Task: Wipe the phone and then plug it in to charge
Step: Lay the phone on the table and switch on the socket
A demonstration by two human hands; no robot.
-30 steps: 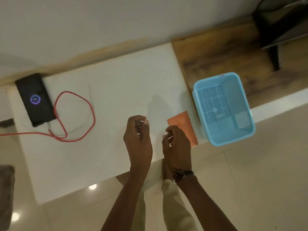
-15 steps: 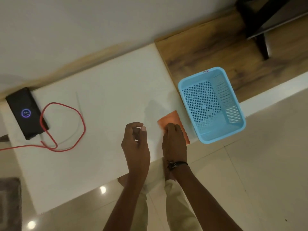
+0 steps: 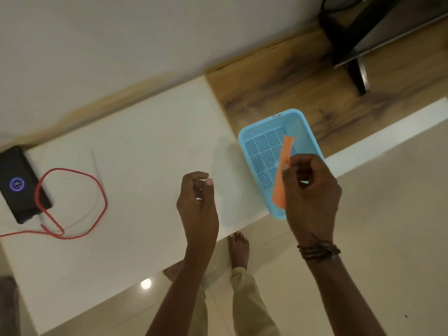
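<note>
Since the earlier frame, the orange wiping cloth (image 3: pixel 282 175) has left the white tabletop (image 3: pixel 135 151) and now hangs edge-on above the light-blue perforated plastic basket (image 3: pixel 252 134), pinched between thumb and fingers of the right hand (image 3: pixel 311 190). The left hand (image 3: pixel 197 204) hovers over the tabletop, loosely curled, holding nothing. The black phone (image 3: pixel 20 185) lies at the far left of the tabletop, well apart from both hands, screen lit, with the looped red charging cable (image 3: pixel 97 185) at its near end.
</note>
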